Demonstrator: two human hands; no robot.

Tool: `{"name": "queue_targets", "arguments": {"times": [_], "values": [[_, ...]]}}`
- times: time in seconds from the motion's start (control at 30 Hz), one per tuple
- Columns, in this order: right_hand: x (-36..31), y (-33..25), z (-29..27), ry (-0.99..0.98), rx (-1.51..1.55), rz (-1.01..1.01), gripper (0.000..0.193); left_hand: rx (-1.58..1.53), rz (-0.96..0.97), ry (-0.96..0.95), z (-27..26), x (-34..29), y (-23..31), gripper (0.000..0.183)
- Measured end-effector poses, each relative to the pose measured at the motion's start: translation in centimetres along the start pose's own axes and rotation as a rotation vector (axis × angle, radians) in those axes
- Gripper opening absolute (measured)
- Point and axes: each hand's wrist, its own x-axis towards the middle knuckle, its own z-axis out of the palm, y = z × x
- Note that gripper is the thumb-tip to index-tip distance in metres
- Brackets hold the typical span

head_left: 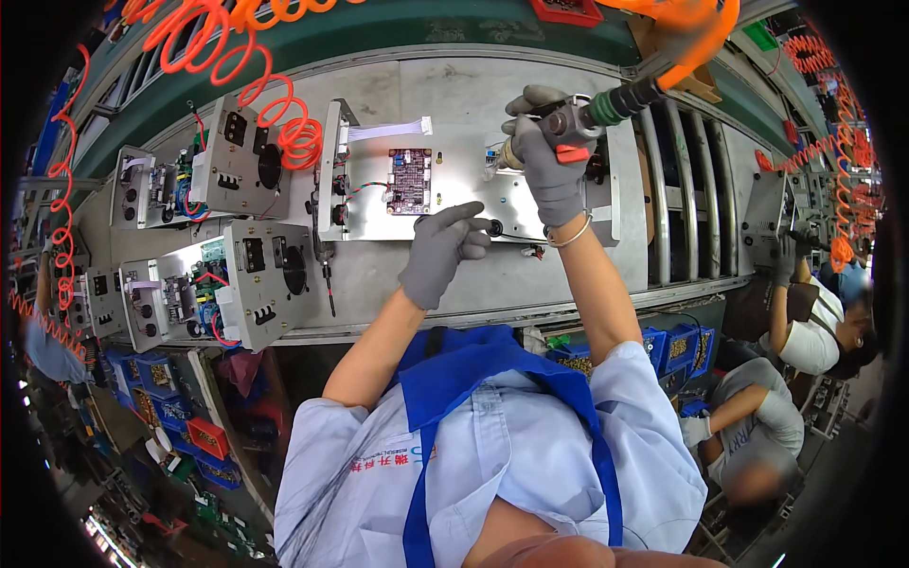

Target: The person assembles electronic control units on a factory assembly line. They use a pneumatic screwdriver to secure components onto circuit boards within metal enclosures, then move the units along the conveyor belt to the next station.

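Observation:
My right hand, in a grey glove, is closed round an air screwdriver with a red lever and an orange hose. Its beige nose points left, close to a small connector on a silver metal chassis. My left hand, also gloved in grey, hovers over or rests on the chassis's near edge. Its fingers are partly stretched and apart, beside a black ring; nothing shows in them. A green circuit board lies on the chassis, left of centre. White ribbon cable runs behind it.
Several part-assembled metal units with fans and boards stand at the left. Orange coiled hoses hang over the bench. Metal rollers lie at the right. Blue bins of small parts stand below the bench edge. Co-workers sit at the right.

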Motion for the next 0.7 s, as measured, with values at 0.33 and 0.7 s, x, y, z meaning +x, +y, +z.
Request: {"name": "queue_targets", "arguments": {"times": [0.33, 0.7], "values": [[0.1, 0.8, 0.9, 0.030, -0.047, -0.013, 0.024, 0.070, -0.051, -0.094, -1.0, -1.1, -0.2, 0.054], [-0.3, 0.9, 2.1, 0.003, -0.094, -0.032, 0.024, -0.039, -0.087, -0.019, -1.0, -2.1, 0.6, 0.051]]}}
